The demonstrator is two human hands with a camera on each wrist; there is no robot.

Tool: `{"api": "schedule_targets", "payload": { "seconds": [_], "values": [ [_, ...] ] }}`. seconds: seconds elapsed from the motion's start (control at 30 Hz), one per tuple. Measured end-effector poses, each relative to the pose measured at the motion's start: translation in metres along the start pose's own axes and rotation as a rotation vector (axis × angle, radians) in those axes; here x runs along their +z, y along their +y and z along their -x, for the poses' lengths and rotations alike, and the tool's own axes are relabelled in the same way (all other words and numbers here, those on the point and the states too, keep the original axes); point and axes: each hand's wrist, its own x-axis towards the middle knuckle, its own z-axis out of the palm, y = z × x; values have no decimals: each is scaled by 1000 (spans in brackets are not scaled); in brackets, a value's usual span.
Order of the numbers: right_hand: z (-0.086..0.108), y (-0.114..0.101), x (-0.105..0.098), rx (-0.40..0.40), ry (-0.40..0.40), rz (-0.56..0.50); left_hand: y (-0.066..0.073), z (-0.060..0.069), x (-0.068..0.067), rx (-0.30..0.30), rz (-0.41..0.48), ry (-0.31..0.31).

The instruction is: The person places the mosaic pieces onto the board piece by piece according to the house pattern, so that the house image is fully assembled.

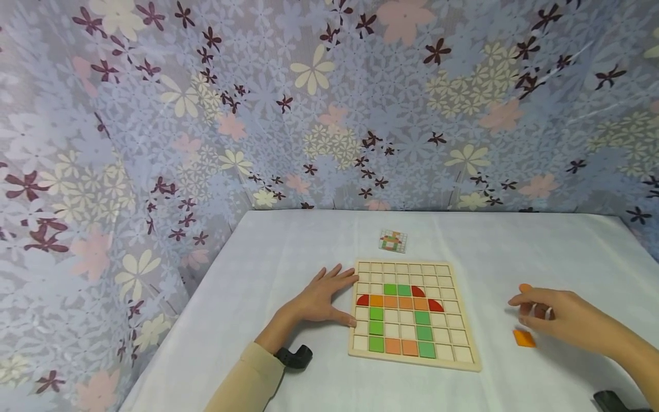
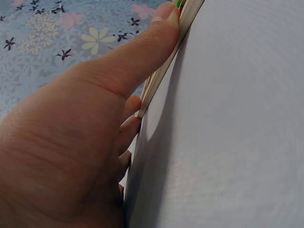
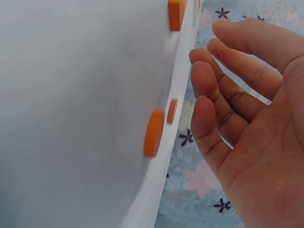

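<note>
A square wooden grid board (image 1: 392, 363) lies on the table, with red, orange and green pieces set in several of its cells. My left hand (image 1: 320, 297) is spread at the board's left side, its thumb (image 2: 159, 33) and fingertips touching the edge. Off to the right of the board, my right hand (image 1: 566, 315) hovers over the table with loosely bent fingers and nothing between them. Near it lie a flat orange square (image 1: 524, 338) and an orange piece with a curved edge (image 1: 525, 288), partly covered by the fingers. The right wrist view shows a further small orange piece (image 3: 172, 111).
A small pattern card (image 1: 393, 241) with a coloured grid picture lies behind the board. White cloth (image 1: 288, 240) covers the table. Floral fabric (image 1: 319, 114) hangs behind and to the left. Each wrist wears a black device (image 1: 296, 357).
</note>
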Motion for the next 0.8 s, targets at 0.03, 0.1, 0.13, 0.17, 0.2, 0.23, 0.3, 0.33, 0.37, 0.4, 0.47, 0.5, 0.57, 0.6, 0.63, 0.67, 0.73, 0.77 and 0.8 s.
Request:
{"api": "schedule_targets", "payload": {
  "seconds": [0.03,0.1,0.13,0.17,0.2,0.23,0.3,0.33,0.37,0.4,0.47,0.5,0.57,0.6,0.63,0.67,0.73,0.77,0.8],
  "values": [
    [1,1,0,12,-1,11,0,0,0,-1,-2,0],
    [5,3,0,32,-1,28,0,1,0,-4,-4,0],
    [6,4,1,47,-4,35,-1,1,0,-4,-6,1],
    [8,5,1,53,-1,43,-1,1,0,-4,-6,2],
    [10,6,1,60,2,47,-1,1,0,-1,-5,3],
    [12,7,1,70,6,52,-1,1,0,0,-5,4],
    [16,10,0,80,17,53,-1,1,0,3,-1,3],
    [18,12,1,88,19,55,-1,1,0,4,0,1],
    [21,14,1,90,24,55,-1,1,0,6,4,0],
    [23,16,1,93,24,55,-1,1,0,8,9,-1],
    [27,19,2,110,22,63,0,0,-1,8,10,0],
    [29,20,3,121,22,66,0,0,-1,8,8,1],
    [31,23,3,130,26,70,0,0,-1,6,0,2],
    [33,25,4,137,30,69,0,0,-1,6,-4,2],
    [36,26,5,144,41,72,0,0,-1,4,-7,2],
    [38,28,6,148,52,71,0,0,0,5,-7,-1],
    [43,31,6,173,71,77,1,1,-1,9,2,-3],
    [45,32,6,198,79,85,2,1,-1,12,10,-4],
    [48,34,6,216,83,92,2,1,-1,14,13,-4]
  ]
}}
